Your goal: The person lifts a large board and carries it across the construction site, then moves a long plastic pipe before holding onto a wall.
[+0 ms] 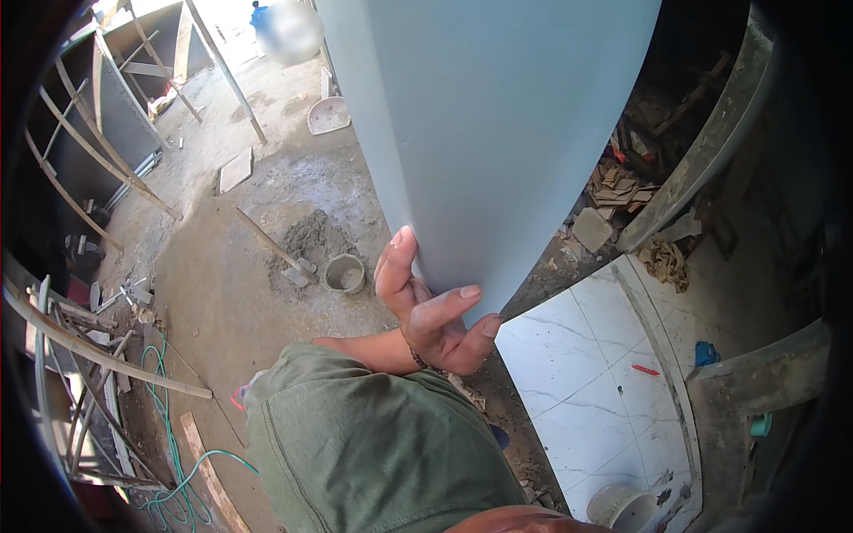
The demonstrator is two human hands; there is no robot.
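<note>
My left hand (pixel 435 324) reaches up beside the lower end of a large, smooth grey-blue panel (pixel 489 133). Its fingers are bent but apart, with the fingertips at the panel's lower left edge. I cannot make out whether they press on it or only lie close to it. A thin dark band circles the wrist. Green cloth (pixel 382 444) of my clothing covers part of the forearm. My right hand does not show.
A bucket (pixel 345 274) stands by a mortar heap (pixel 311 244) with a long-handled tool (pixel 271 244). White tiles (pixel 586 355) lie at the right with a red marker-like object (pixel 646 369) and a pale bucket (pixel 622 508). Poles (pixel 115 160) and a green hose (pixel 169 417) are at left.
</note>
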